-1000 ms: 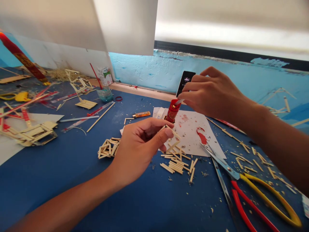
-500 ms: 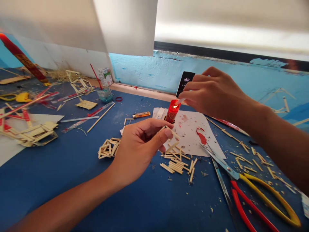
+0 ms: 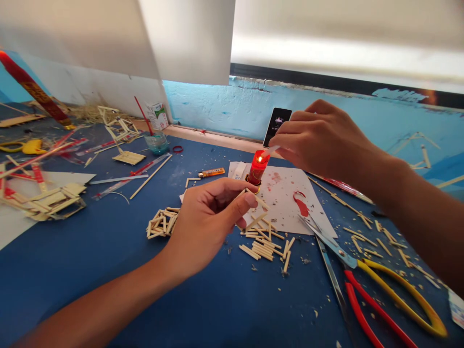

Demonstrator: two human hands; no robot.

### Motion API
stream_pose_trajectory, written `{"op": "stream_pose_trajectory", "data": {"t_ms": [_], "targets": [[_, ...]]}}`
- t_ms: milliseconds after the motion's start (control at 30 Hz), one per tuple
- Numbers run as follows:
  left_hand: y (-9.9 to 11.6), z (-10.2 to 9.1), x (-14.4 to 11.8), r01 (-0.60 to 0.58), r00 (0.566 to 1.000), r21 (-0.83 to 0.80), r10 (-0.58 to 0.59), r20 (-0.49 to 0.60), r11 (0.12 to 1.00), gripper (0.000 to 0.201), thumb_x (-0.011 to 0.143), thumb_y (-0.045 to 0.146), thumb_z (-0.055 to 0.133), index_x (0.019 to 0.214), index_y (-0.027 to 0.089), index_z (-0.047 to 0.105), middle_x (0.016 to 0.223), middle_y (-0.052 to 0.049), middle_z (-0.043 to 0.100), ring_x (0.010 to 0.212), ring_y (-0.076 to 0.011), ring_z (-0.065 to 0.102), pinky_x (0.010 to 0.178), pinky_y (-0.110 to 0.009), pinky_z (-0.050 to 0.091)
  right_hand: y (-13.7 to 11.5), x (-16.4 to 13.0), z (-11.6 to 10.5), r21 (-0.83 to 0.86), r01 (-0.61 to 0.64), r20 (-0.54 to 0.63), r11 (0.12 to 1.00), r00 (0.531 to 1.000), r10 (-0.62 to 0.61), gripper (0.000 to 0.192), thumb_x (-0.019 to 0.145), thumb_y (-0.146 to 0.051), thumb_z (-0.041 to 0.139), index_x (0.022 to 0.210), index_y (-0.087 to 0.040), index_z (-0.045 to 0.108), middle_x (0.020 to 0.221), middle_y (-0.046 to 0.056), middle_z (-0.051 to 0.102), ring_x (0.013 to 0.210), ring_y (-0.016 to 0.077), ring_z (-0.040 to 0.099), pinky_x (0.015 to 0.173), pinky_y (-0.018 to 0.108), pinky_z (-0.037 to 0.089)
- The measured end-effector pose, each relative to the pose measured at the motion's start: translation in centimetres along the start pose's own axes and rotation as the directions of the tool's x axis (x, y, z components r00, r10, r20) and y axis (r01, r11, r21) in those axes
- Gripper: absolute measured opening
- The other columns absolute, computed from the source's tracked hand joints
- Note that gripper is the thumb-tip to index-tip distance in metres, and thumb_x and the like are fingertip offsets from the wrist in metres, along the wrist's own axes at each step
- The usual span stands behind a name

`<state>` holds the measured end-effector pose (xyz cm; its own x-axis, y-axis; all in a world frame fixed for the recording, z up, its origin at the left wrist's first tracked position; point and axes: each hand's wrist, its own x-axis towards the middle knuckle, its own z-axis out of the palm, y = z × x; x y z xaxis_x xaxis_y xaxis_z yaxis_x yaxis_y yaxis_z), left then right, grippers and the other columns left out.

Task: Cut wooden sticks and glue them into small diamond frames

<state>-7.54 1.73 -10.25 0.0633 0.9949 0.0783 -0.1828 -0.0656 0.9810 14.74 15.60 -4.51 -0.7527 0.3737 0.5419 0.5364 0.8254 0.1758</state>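
My left hand (image 3: 205, 224) is closed, pinching a small frame of joined wooden sticks (image 3: 259, 201) between thumb and fingers. Just behind it a red candle (image 3: 257, 172) stands upright with a lit flame. My right hand (image 3: 322, 135) is closed on a translucent whitish glue stick (image 3: 271, 150), whose tip is at the candle's rim, close to the flame. Below the left fingers lies a pile of short cut sticks (image 3: 264, 247). Left of that hand sits a cluster of glued sticks (image 3: 162, 224), partly hidden by the wrist.
Scissors (image 3: 348, 256) with red and yellow handles lie at right, partly over white paper (image 3: 286, 217). An orange lighter (image 3: 211, 172) and a phone (image 3: 277, 126) are farther back. Stick models (image 3: 58, 200), a jar (image 3: 157, 143) and a tall red candle (image 3: 36, 92) stand at left.
The glue stick's tip has lifted slightly from the flame, which now shows as a small bright point. Both hands keep their grips. The view has shifted very slightly.
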Motion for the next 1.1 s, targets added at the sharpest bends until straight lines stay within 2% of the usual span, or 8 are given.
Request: {"op": "stream_pose_trajectory", "data": {"t_ms": [100, 167, 233, 300, 367, 567, 767, 1100], "targets": [[-0.4, -0.2, 0.1, 0.067, 0.998, -0.09, -0.066, 0.006, 0.994, 0.003, 0.09, 0.027, 0.08, 0.089, 0.025, 0.083, 0.075, 0.005, 0.075, 0.053, -0.0019, 0.057, 0.047, -0.008, 0.043, -0.4, -0.9, -0.6, -0.116, 0.04, 0.064, 0.992, 0.997, -0.032, 0.015, 0.099, -0.018, 0.064, 0.101, -0.026, 0.076, 0.088, 0.004, 0.078, 0.078, 0.0208, 0.066, 0.083, 0.044, 0.044], [-0.7, -0.2, 0.1, 0.132, 0.991, -0.169, -0.131, 0.018, 0.977, 0.007, 0.089, 0.03, 0.081, 0.092, 0.024, 0.083, 0.078, 0.004, 0.074, 0.052, -0.0009, 0.054, 0.046, -0.008, 0.042, -1.7, -2.0, -1.1, 0.05, -0.125, -0.019, 0.991, 0.992, 0.126, 0.012, 0.1, -0.022, 0.064, 0.106, -0.027, 0.073, 0.088, 0.002, 0.076, 0.074, 0.0177, 0.064, 0.073, 0.038, 0.045], [-0.8, -0.1, 0.0, 0.198, 0.98, -0.237, -0.193, 0.046, 0.951, 0.011, 0.088, 0.032, 0.083, 0.093, 0.022, 0.083, 0.078, 0.004, 0.072, 0.052, 0.0002, 0.052, 0.046, -0.006, 0.042, -3.9, -3.6, -1.5, 0.313, -0.285, -0.046, 0.906, 0.948, 0.315, 0.006, 0.101, -0.028, 0.065, 0.105, -0.027, 0.068, 0.087, 0.001, 0.072, 0.073, 0.0154, 0.061, 0.067, 0.033, 0.045], [-0.9, 0.1, 0.0, 0.25, 0.968, -0.28, -0.237, 0.079, 0.927, 0.014, 0.087, 0.032, 0.084, 0.095, 0.021, 0.083, 0.077, 0.004, 0.071, 0.052, 0.0009, 0.052, 0.047, -0.006, 0.043, -6.5, -5.5, -1.7, 0.57, -0.392, 0.025, 0.723, 0.887, 0.461, 0.006, 0.102, -0.031, 0.063, 0.105, -0.026, 0.065, 0.087, 0.001, 0.067, 0.074, 0.0155, 0.059, 0.064, 0.031, 0.046], [-0.9, 0.2, -0.1, 0.283, 0.959, -0.311, -0.264, 0.102, 0.907, 0.015, 0.086, 0.031, 0.085, 0.096, 0.02, 0.083, 0.076, 0.005, 0.069, 0.051, 0.0017, 0.053, 0.048, -0.005, 0.043, -9.1, -7.5, -1.8, 0.686, -0.442, 0.077, 0.578, 0.834, 0.546, 0.01, 0.105, -0.034, 0.058, 0.106, -0.027, 0.065, 0.084, -0.001, 0.064, 0.071, 0.014, 0.058, 0.058, 0.028, 0.044], [-1.3, 0.8, -0.7, 0.355, 0.935, -0.343, -0.33, 0.13, 0.87, 0.015, 0.086, 0.03, 0.085, 0.095, 0.019, 0.083, 0.078, 0.003, 0.07, 0.05, 0.0024, 0.051, 0.048, -0.005, 0.043, -13.5, -11.7, -0.5, 0.715, -0.478, 0.059, 0.51, 0.768, 0.637, 0.011, 0.105, -0.027, 0.059, 0.112, -0.029, 0.067, 0.088, -0.003, 0.069, 0.077, 0.0114, 0.064, 0.067, 0.021, 0.051], [-1.7, 1.5, -1.4, 0.427, 0.904, -0.346, -0.395, 0.162, 0.835, 0.014, 0.086, 0.03, 0.086, 0.093, 0.019, 0.083, 0.074, 0.004, 0.07, 0.049, 0.0024, 0.052, 0.051, -0.006, 0.045, -13.6, -12.6, 0.9, 0.752, -0.394, 0.016, 0.529, 0.812, 0.583, 0.022, 0.101, -0.016, 0.063, 0.119, -0.028, 0.068, 0.101, -0.001, 0.073, 0.093, 0.0136, 0.068, 0.085, 0.026, 0.051], [-2.1, 1.7, -1.3, 0.444, 0.896, -0.353, -0.404, 0.186, 0.823, 0.012, 0.087, 0.029, 0.085, 0.095, 0.019, 0.083, 0.076, 0.004, 0.072, 0.049, 0.002, 0.054, 0.048, -0.005, 0.044, -13.2, -12.7, 0.9, 0.719, -0.304, -0.046, 0.625, 0.877, 0.479, 0.03, 0.096, -0.006, 0.064, 0.12, -0.023, 0.07, 0.104, 0.002, 0.076, 0.096, 0.0166, 0.069, 0.084, 0.031, 0.054]]}}
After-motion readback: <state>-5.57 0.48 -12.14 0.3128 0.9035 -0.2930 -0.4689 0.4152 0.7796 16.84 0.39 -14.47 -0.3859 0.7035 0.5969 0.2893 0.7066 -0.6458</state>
